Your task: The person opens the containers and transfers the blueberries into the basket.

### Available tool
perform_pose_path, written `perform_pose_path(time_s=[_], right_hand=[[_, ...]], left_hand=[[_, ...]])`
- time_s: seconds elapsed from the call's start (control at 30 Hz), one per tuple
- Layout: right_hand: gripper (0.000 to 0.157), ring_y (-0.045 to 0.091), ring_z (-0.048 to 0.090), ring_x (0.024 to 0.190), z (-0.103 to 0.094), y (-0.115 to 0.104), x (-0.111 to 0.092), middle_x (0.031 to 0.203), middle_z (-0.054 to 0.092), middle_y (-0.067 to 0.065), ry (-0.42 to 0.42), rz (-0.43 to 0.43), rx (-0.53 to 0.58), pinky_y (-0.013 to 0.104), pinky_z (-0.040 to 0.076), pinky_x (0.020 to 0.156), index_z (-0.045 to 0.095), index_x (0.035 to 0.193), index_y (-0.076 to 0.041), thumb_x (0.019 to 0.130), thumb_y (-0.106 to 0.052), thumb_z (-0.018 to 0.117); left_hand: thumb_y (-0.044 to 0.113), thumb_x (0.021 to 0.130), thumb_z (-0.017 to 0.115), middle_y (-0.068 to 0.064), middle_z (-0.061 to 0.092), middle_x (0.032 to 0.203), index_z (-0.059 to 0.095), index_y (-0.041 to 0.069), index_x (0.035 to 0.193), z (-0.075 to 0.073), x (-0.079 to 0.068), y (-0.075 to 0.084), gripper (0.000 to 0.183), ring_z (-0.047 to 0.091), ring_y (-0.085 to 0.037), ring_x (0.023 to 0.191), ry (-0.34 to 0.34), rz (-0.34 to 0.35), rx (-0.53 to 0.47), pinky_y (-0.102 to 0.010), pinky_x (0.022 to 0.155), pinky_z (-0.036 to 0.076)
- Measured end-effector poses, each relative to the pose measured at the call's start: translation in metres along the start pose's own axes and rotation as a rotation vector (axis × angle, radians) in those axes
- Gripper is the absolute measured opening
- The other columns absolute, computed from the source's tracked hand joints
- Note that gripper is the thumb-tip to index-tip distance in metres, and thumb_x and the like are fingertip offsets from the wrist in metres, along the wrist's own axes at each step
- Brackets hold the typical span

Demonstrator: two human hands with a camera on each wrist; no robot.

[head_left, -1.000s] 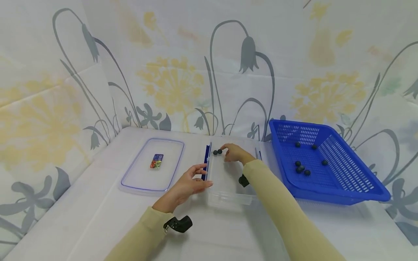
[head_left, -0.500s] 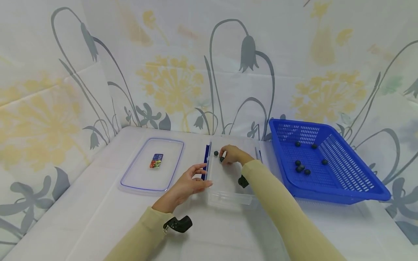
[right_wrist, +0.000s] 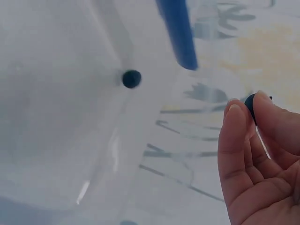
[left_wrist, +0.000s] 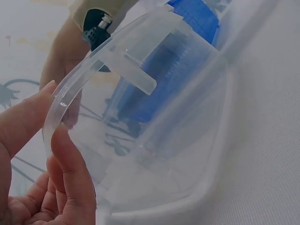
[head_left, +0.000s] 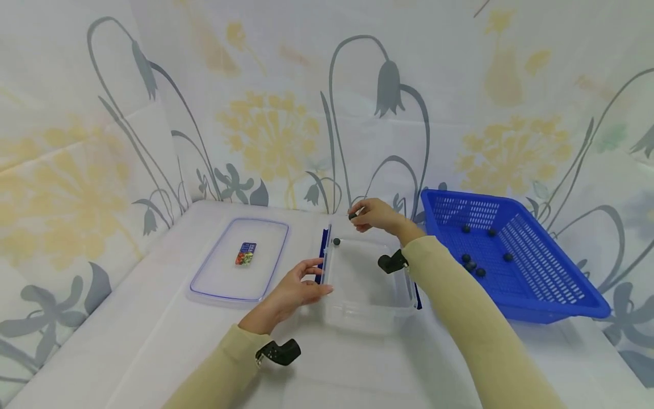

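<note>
My left hand [head_left: 292, 288] holds the left rim of a clear plastic box [head_left: 365, 311]. In the left wrist view, thumb and forefinger pinch the box rim [left_wrist: 65, 96]. My right hand [head_left: 380, 217] is raised over the box's far end, pinching a small dark ball [head_left: 352, 216] between thumb and fingertips; most of this ball [right_wrist: 250, 104] is hidden by them in the right wrist view. Another dark ball [head_left: 336, 242] lies in the far left corner of the box, and this ball [right_wrist: 131, 78] shows plainly from the right wrist.
A blue plastic basket [head_left: 557, 307] stands on the right, with several dark balls [head_left: 508, 257] on its floor. Flat on the table at left lies a clear lid [head_left: 214, 291] with a blue seal and a printed label [head_left: 246, 254]. A flower-patterned cloth [head_left: 276, 136] hangs behind.
My right hand has taken one of the two balls from the box and lifted it up and away toward the back. The left hand has stayed at the rim.
</note>
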State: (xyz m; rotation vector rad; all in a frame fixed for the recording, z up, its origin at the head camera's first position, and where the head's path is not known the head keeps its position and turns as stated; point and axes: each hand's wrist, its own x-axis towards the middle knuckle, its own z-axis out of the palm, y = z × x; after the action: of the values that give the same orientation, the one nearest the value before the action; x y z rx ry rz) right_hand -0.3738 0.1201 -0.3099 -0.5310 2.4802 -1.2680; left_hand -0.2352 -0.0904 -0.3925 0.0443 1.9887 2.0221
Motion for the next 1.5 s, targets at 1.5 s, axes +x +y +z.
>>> perform_pose_path(time_s=[1.5], right_hand=[[0.04, 0.01, 0.059, 0.074, -0.145, 0.141, -0.142, 0.092, 0.057, 0.007, 0.202, 0.155, 0.061, 0.027, 0.052, 0.072, 0.034, 0.125, 0.021, 0.093, 0.002, 0.051]], left_hand=[[0.004, 0.078, 0.074, -0.01, 0.042, 0.124, 0.04, 0.013, 0.138, 0.002, -0.001, -0.003, 0.07, 0.053, -0.018, 0.082, 0.016, 0.031, -0.002, -0.032, 0.08, 0.05]])
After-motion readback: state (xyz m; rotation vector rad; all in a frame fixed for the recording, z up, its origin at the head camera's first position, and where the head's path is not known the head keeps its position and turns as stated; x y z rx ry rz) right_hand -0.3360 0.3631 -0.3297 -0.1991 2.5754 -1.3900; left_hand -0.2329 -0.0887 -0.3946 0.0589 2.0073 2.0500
